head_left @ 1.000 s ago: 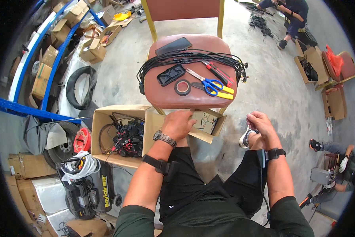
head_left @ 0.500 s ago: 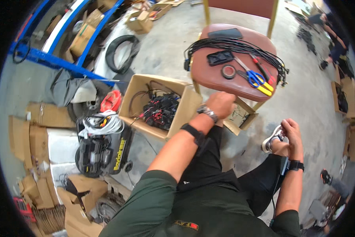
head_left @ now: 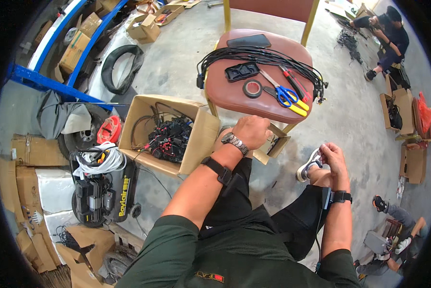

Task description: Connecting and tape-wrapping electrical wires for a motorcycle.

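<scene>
My left hand (head_left: pixel 252 132) is curled closed, back up, in front of the chair and over the edge of a small open carton (head_left: pixel 278 146); its fingertips are hidden. To the right, my right hand (head_left: pixel 333 158) is raised above my right knee, thumb and fingers drawn together; anything pinched there is too small to make out. On the red-brown chair seat (head_left: pixel 225 98) lie a bundle of black cables (head_left: pixel 273 56), a dark phone (head_left: pixel 249 41), a black pouch (head_left: pixel 242 72), a tape roll (head_left: pixel 252 88), blue-handled scissors (head_left: pixel 286 96), yellow-handled pliers (head_left: pixel 299 108) and a red-and-black tool (head_left: pixel 296 84).
Left of my left arm, a cardboard box (head_left: pixel 196 137) holds tangled black and red wire parts. Beyond it stand an air compressor (head_left: pixel 100 192), a red coil (head_left: pixel 110 129) and a tyre (head_left: pixel 122 69). Two other people (head_left: pixel 388 38) sit at the right, far and near.
The whole scene has slid left in the picture as my head turned right. Both hands keep nearly the same closed pose; more of the people at the right shows.
</scene>
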The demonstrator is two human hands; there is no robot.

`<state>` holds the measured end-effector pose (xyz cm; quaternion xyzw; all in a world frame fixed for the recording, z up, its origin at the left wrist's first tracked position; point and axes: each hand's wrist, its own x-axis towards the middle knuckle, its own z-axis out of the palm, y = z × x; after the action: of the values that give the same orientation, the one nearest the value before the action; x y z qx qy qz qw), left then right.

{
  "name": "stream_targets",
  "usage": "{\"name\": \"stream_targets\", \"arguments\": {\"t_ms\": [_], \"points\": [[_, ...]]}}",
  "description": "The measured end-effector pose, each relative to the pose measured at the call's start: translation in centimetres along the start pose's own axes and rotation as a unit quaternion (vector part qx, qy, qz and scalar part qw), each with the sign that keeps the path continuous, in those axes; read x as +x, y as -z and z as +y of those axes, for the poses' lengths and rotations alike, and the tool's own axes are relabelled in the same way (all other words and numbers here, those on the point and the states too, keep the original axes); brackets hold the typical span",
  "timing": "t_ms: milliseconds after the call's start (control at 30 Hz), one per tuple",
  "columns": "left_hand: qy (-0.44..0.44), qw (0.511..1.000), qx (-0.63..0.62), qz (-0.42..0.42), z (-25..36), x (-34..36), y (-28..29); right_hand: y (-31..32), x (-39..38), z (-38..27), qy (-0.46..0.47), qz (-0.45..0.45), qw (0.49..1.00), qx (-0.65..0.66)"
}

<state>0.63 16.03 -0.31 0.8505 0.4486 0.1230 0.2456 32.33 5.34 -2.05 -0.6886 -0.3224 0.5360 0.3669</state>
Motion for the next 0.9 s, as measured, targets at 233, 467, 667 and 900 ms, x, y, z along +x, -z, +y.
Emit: {"name": "stream_targets", "arguments": {"t_ms": [233, 467, 667, 900], "points": [[-0.002, 1.000, 0.004, 0.011, 0.1, 0.0, 0.8, 0.3, 0.5, 0.1, -0.008, -0.008, 1.000, 0.010], [-0.007, 0.999, 0.013, 0.030, -1.2, -0.9, 1.3, -0.3, 0.6, 0.0, -0.004, -0.005, 1.000, -0.005], [0.022, 1.000, -0.006, 0.002, 0.4, -0.4, 1.5, 0.9, 0.5, 0.5, -0.009, 0.007, 1.000, -0.011], [0.021, 0.999, -0.039, 0.027, 0.6, -1.2, 1.4, 0.0, -0.3, 0.1, -0.015, 0.009, 1.000, -0.017]]}}
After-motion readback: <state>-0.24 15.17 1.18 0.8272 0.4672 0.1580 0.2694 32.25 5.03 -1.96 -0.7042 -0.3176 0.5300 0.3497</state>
